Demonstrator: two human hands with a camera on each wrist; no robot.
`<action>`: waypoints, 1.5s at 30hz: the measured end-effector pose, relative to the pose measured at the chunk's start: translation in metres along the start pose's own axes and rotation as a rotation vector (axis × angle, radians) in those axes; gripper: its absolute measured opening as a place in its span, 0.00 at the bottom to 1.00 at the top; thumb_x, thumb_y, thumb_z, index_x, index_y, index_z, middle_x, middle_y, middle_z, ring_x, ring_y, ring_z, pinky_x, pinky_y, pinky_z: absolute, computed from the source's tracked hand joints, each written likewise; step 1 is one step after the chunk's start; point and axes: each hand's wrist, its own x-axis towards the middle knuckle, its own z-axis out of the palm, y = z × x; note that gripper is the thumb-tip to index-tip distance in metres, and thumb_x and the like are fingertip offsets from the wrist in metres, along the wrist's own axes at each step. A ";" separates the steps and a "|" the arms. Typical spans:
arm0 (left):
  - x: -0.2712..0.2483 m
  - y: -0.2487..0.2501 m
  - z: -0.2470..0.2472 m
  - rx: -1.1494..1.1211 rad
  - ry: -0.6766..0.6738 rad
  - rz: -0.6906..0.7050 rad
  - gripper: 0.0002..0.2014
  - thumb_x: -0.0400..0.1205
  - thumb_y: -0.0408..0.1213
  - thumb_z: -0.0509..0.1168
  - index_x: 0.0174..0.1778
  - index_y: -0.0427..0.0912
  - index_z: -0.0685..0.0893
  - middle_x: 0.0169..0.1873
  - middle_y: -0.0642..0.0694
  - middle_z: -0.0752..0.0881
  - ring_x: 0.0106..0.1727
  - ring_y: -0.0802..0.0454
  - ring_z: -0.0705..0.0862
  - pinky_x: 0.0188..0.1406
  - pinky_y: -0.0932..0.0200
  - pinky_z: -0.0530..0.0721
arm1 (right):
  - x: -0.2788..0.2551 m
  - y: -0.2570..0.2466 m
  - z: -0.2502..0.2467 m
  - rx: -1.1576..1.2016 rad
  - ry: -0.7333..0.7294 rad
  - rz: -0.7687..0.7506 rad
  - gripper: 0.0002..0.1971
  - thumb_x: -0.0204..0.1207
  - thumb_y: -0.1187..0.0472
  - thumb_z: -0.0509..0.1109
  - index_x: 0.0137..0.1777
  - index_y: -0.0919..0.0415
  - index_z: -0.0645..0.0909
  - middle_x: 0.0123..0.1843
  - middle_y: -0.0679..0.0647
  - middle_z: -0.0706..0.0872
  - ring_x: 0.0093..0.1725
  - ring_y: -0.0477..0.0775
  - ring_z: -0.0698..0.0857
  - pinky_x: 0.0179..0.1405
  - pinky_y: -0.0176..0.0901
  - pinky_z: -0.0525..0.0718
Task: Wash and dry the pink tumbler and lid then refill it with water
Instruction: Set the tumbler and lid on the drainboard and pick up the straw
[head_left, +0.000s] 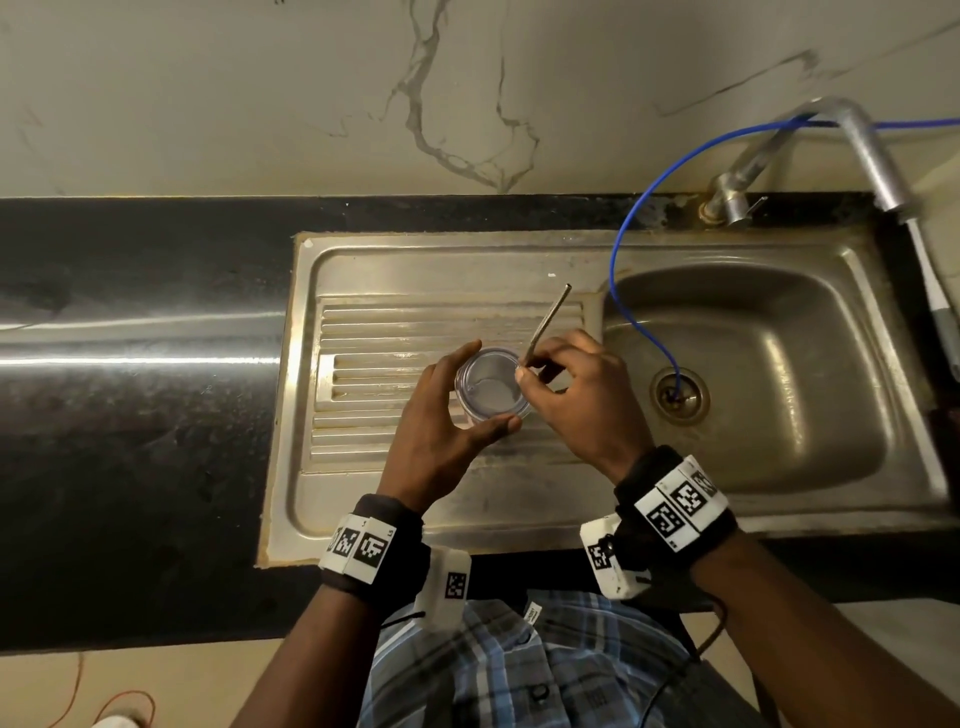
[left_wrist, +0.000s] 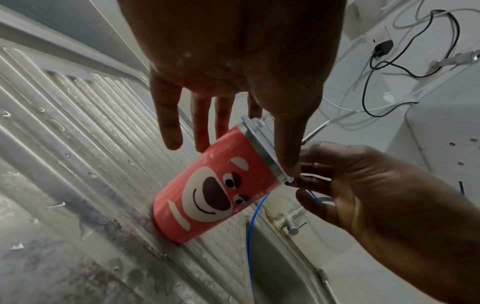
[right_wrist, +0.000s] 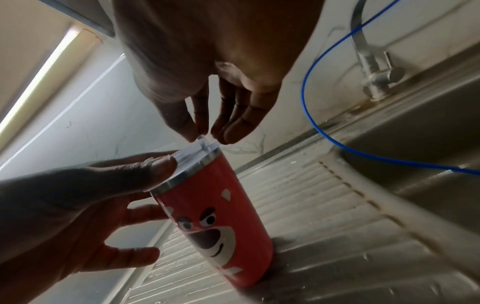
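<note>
1. Left hand (head_left: 441, 410) holds the clear lid (head_left: 492, 383) at its rim, between thumb and fingers.
2. Right hand (head_left: 582, 395) pinches a metal straw (head_left: 548, 322) at the edge of the lid.
3. Below the lid, the pink tumbler (left_wrist: 215, 189) stands upright on the ribbed draining board (head_left: 363, 332).
4. Farther right are the sink basin (head_left: 769, 332), a blue hose (head_left: 631, 249) reaching its drain, and the tap (head_left: 841, 150).

Dim, warm light; countertop (head_left: 130, 358) glare; edges warped.
</note>
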 end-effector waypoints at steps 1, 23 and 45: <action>0.000 -0.001 0.000 -0.006 0.001 0.000 0.47 0.74 0.55 0.86 0.88 0.56 0.71 0.80 0.55 0.79 0.76 0.56 0.79 0.73 0.62 0.77 | -0.001 0.001 0.000 0.011 0.002 0.017 0.04 0.80 0.58 0.76 0.53 0.54 0.88 0.52 0.46 0.84 0.47 0.43 0.86 0.48 0.45 0.89; -0.006 0.013 0.024 -0.140 0.179 -0.060 0.57 0.69 0.49 0.91 0.90 0.59 0.63 0.70 0.59 0.87 0.70 0.64 0.86 0.70 0.42 0.88 | -0.012 0.010 -0.003 0.205 -0.222 0.238 0.21 0.78 0.49 0.78 0.70 0.51 0.85 0.60 0.47 0.86 0.55 0.44 0.88 0.61 0.44 0.87; 0.111 -0.088 -0.284 -0.143 0.444 -0.020 0.62 0.58 0.49 0.89 0.89 0.53 0.66 0.60 0.70 0.87 0.60 0.77 0.86 0.67 0.60 0.84 | 0.178 -0.188 0.247 0.340 -0.231 0.061 0.46 0.62 0.44 0.73 0.85 0.48 0.66 0.80 0.55 0.76 0.78 0.56 0.77 0.80 0.44 0.72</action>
